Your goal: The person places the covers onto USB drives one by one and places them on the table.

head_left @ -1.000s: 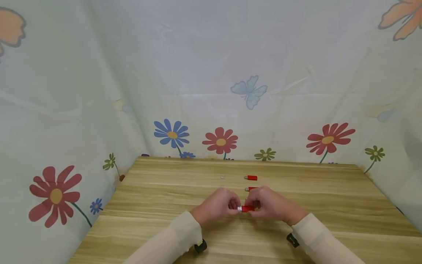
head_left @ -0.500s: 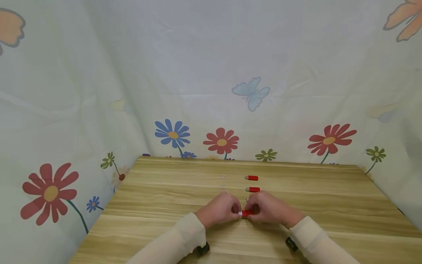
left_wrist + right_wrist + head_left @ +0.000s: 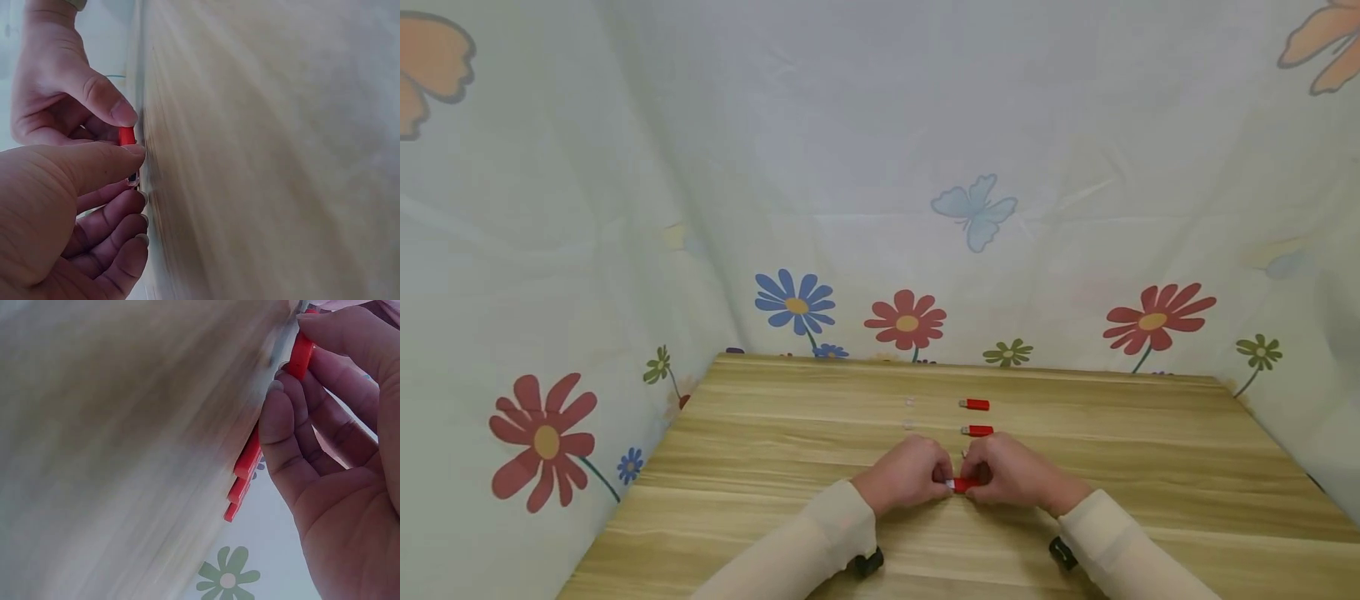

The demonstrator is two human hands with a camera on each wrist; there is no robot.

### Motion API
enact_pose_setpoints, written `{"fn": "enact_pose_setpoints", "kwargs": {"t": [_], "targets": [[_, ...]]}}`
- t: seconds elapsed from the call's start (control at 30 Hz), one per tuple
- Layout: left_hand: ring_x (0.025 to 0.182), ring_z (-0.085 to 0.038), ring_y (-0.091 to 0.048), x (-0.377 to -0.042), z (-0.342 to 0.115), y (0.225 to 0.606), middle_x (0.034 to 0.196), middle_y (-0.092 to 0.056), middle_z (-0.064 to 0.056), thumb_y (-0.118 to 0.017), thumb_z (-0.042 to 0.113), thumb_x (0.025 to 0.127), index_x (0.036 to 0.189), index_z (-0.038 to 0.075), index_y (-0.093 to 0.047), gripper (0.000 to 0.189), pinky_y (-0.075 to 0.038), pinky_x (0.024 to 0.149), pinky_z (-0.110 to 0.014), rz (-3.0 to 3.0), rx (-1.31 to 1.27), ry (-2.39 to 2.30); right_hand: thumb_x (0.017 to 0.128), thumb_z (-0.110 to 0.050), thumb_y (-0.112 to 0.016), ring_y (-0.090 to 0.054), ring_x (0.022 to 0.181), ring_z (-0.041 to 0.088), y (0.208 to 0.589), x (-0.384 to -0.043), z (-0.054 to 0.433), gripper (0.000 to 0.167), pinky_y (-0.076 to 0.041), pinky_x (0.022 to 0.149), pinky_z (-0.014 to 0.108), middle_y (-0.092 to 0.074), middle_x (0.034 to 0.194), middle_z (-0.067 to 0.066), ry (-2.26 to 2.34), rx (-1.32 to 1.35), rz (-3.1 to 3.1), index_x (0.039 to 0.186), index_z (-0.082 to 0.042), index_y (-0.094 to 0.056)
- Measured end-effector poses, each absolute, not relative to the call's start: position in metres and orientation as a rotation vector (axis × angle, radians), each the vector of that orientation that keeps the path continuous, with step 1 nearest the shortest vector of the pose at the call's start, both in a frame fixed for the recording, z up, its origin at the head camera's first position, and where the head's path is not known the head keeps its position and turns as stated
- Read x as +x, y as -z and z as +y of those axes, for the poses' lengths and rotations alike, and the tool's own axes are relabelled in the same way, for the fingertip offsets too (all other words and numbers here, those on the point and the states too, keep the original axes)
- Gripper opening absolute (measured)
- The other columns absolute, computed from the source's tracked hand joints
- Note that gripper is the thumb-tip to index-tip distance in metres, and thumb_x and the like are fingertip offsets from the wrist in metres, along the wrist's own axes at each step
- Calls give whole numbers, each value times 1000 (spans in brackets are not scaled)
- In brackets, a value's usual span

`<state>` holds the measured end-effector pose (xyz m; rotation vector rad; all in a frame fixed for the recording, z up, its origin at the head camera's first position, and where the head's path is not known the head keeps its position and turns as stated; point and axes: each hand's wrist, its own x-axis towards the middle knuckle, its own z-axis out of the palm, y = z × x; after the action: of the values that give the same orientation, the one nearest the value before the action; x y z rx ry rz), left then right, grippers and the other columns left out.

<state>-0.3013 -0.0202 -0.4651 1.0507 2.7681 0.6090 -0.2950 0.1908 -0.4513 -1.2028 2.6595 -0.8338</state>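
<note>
Both hands meet over the table at one red USB flash drive (image 3: 966, 485). My left hand (image 3: 910, 473) pinches its pale plug end; the left wrist view shows a clear tip (image 3: 132, 181) below the thumb. The red body is gripped between thumb and fingers of my right hand (image 3: 1017, 473), and it shows well in the right wrist view. Just behind the hands lie more red flash drives, a far one (image 3: 977, 404) and a middle one (image 3: 979, 431). A third (image 3: 249, 456) is mostly hidden by the right hand in the head view.
Two small clear pieces (image 3: 910, 402), likely caps, lie left of the drives in a column. The wood-grain table (image 3: 760, 433) reaches back to a white curtain (image 3: 850, 167) printed with flowers, which also closes off both sides.
Both hands have come slightly toward the person and closer together around the held drive. The middle drive and a second clear piece, covered earlier, now show. The last half second brings little movement.
</note>
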Motion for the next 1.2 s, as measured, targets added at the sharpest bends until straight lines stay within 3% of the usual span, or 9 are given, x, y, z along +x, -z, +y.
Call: {"fn": "enact_pose_setpoints", "kwargs": {"t": [1.2], "targets": [[66, 2, -55, -302, -2, 462, 76, -70, 13, -80, 25, 90, 86, 19, -80, 7, -47, 65, -14, 2777, 1009, -498, 81, -4, -84, -63, 72, 5, 443, -295, 200, 10, -52, 64, 19, -71, 82, -3, 816, -1077, 2641, 86, -11, -79]]}}
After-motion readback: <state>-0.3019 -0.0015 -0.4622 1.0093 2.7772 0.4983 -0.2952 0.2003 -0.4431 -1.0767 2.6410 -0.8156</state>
